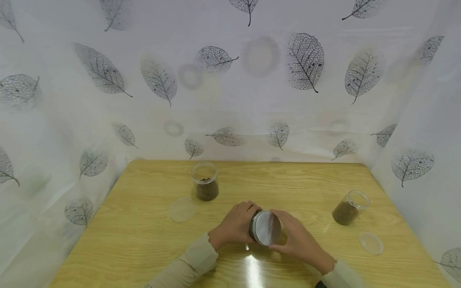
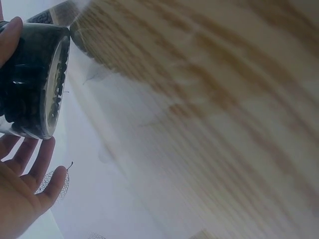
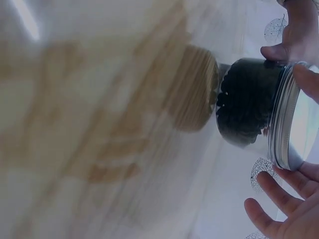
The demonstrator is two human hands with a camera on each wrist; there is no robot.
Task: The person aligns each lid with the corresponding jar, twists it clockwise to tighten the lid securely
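Over the front middle of the table, a clear jar (image 3: 249,102) of small dark pieces is held tilted, its silver lid (image 1: 267,228) turned toward the head camera. My left hand (image 1: 234,225) grips the jar's body from the left. From the other side, my right hand (image 1: 300,244) holds the lid's rim between thumb and fingers. In the left wrist view, the jar's base (image 2: 57,82) shows, with the left thumb above and fingers below. The right wrist view has the ridged metal lid fitted on the jar's mouth.
An uncovered jar (image 1: 207,190), partly filled with dark bits, stands at the back left beside a clear disc (image 1: 182,210). Another uncovered jar (image 1: 345,212) is at right, near a second clear disc (image 1: 371,243). Leaf-patterned sheeting (image 1: 230,104) hangs around the wooden table (image 1: 144,240).
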